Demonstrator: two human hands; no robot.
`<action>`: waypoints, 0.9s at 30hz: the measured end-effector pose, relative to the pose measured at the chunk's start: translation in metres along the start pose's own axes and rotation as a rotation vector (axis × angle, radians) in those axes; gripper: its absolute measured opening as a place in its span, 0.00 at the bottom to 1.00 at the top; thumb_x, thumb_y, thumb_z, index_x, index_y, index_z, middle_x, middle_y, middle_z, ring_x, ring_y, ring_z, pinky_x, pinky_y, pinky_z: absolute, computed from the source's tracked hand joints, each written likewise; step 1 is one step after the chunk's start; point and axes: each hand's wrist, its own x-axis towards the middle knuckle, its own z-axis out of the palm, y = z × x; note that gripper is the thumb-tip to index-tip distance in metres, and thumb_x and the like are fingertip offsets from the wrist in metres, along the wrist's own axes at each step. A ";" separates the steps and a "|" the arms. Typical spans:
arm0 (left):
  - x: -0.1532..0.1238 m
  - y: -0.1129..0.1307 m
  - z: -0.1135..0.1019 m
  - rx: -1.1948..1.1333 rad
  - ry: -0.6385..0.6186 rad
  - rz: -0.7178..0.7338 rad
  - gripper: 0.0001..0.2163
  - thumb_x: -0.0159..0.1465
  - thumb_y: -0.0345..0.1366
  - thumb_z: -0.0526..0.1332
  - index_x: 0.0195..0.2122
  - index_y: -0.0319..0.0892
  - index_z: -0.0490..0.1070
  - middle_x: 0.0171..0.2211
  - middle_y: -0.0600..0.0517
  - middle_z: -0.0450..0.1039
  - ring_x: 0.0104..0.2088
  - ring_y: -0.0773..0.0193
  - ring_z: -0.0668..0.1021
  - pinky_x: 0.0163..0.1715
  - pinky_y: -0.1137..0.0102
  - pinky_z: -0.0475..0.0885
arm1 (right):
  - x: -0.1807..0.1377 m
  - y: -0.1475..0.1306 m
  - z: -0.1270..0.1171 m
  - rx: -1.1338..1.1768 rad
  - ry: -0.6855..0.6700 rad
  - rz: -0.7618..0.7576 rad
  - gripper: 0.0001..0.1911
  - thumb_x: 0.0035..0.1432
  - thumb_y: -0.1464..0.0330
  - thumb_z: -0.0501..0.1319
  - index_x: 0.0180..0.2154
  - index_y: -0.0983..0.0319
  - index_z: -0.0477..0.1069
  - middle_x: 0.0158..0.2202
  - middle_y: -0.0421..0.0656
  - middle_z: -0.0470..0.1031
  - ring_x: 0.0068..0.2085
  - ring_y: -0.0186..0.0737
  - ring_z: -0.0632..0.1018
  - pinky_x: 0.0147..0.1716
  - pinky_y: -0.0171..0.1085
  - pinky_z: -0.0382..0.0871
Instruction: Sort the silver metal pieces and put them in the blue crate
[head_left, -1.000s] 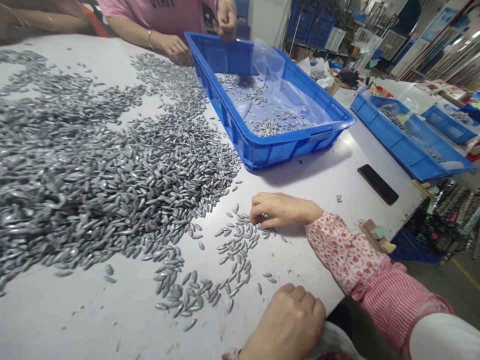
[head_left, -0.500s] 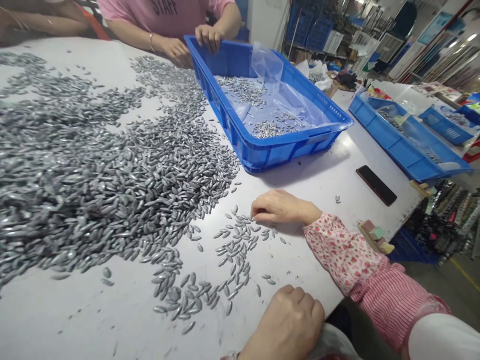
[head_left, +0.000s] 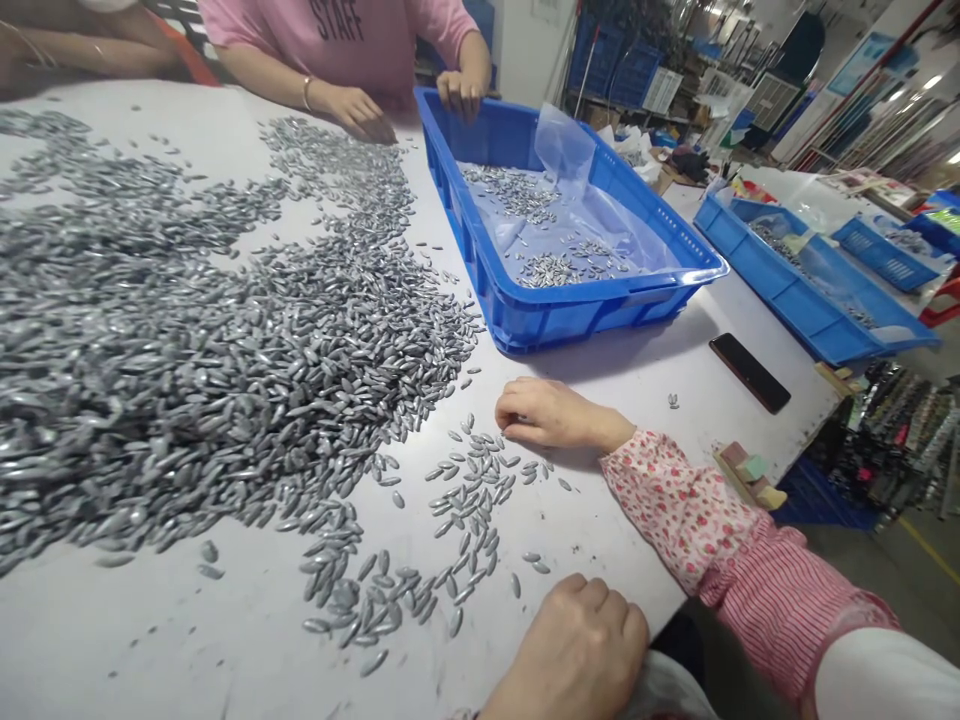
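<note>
My right hand (head_left: 551, 412), in a strawberry-print sleeve, rests on the white tabletop with its fingers curled. Its fingertips lie beside a loose scatter of grey, spindle-shaped beads (head_left: 476, 490); whatever they may pinch is hidden. Near the table's front edge, my left hand (head_left: 574, 645) is closed in a fist, knuckles up, and its palm side cannot be seen. To the left spreads a big heap of the same beads (head_left: 247, 370). Beyond my right hand stands a blue plastic crate (head_left: 585, 305) lined with clear film, with some beads inside.
Across the table, a co-worker's hand (head_left: 461, 92) grips the crate's far rim; their other hand (head_left: 356, 110) lies by the heap. A phone (head_left: 750, 372) lies at the right, near small wooden blocks (head_left: 742, 470). Another blue crate (head_left: 810, 270) stands behind it.
The blue crate has shifted to the right, with the co-worker's hand on its rim. Their other hand now lies apart from the crate. Both my hands stay nearly still.
</note>
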 end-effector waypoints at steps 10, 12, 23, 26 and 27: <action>0.000 0.000 0.000 0.015 0.024 0.004 0.12 0.59 0.28 0.67 0.29 0.42 0.61 0.26 0.56 0.71 0.23 0.62 0.72 0.24 0.67 0.63 | -0.010 0.003 -0.022 0.196 -0.101 -0.053 0.02 0.58 0.71 0.65 0.32 0.63 0.73 0.33 0.39 0.71 0.36 0.34 0.71 0.38 0.34 0.62; 0.001 0.000 -0.001 0.010 0.014 0.003 0.12 0.59 0.29 0.67 0.30 0.42 0.62 0.26 0.56 0.71 0.24 0.62 0.72 0.24 0.67 0.63 | -0.010 -0.002 -0.020 0.194 -0.138 -0.069 0.04 0.57 0.70 0.66 0.33 0.63 0.73 0.32 0.39 0.71 0.35 0.34 0.71 0.37 0.34 0.61; 0.000 0.001 -0.001 0.009 0.063 0.004 0.12 0.58 0.28 0.67 0.29 0.42 0.61 0.26 0.56 0.70 0.24 0.62 0.71 0.24 0.67 0.61 | -0.004 0.000 -0.001 -0.005 -0.039 0.005 0.06 0.63 0.71 0.59 0.32 0.62 0.72 0.33 0.41 0.71 0.37 0.36 0.69 0.37 0.35 0.58; 0.001 0.001 0.000 0.025 0.085 0.002 0.13 0.58 0.28 0.68 0.29 0.42 0.61 0.25 0.56 0.70 0.23 0.62 0.71 0.24 0.67 0.61 | 0.001 -0.005 0.004 0.015 0.053 0.024 0.05 0.63 0.72 0.59 0.33 0.63 0.72 0.35 0.42 0.73 0.39 0.36 0.70 0.40 0.35 0.59; 0.001 0.001 0.000 0.030 0.088 0.004 0.13 0.58 0.28 0.68 0.29 0.42 0.61 0.25 0.56 0.70 0.23 0.63 0.71 0.24 0.67 0.61 | 0.003 -0.007 0.006 0.017 0.071 0.029 0.05 0.63 0.71 0.60 0.34 0.63 0.72 0.36 0.42 0.73 0.40 0.37 0.70 0.40 0.35 0.60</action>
